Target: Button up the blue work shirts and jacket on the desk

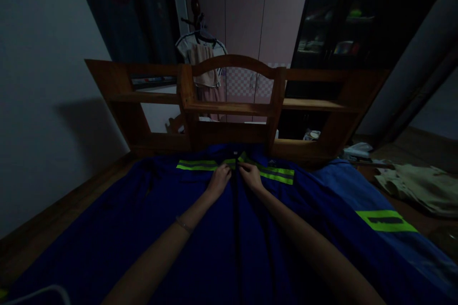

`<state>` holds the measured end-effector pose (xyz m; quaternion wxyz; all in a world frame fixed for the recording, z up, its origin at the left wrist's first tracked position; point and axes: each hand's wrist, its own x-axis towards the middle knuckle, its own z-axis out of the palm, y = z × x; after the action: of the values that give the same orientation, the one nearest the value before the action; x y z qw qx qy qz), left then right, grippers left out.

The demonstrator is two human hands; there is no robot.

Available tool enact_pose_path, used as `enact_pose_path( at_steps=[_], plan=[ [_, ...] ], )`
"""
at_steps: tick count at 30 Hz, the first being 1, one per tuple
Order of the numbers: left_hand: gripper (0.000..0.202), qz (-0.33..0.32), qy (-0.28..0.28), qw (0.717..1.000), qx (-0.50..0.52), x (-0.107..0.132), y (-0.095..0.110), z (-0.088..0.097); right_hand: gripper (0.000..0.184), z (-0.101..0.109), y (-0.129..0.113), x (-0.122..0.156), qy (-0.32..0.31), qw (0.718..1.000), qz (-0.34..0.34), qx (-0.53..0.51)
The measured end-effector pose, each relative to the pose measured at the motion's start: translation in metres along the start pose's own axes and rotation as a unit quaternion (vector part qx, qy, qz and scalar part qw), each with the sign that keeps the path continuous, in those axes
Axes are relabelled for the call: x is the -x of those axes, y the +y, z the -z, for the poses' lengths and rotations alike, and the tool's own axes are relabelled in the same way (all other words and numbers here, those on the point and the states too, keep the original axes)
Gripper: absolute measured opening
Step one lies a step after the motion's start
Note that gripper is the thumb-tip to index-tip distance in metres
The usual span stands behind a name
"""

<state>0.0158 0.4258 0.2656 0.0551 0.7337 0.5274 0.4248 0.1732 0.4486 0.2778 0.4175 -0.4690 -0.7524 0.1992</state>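
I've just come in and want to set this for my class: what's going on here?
A person has both bare hands on a dark blue long-sleeved jacket with yellow-green reflective bands, spread out with its collar end towards a brown wooden frame with open shelves. The left hand and right hand are at the upper chest, either side of the dark front line, fingers bent at the cloth. It is too dim to tell how firmly they grip.
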Motion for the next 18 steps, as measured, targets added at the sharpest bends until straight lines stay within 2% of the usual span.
enact_pose_path(
  at_steps=[10,18],
  plan=[
    [0.018,0.044,0.070,0.994,0.069,0.023,0.005,0.036,0.025,0.003,-0.008,0.000,-0.017,0.988,0.076,-0.135],
    [0.019,-0.005,0.044,0.998,0.040,0.015,-0.001,0.032,0.019,0.000,-0.018,0.004,-0.049,0.985,0.103,-0.132]
  ],
)
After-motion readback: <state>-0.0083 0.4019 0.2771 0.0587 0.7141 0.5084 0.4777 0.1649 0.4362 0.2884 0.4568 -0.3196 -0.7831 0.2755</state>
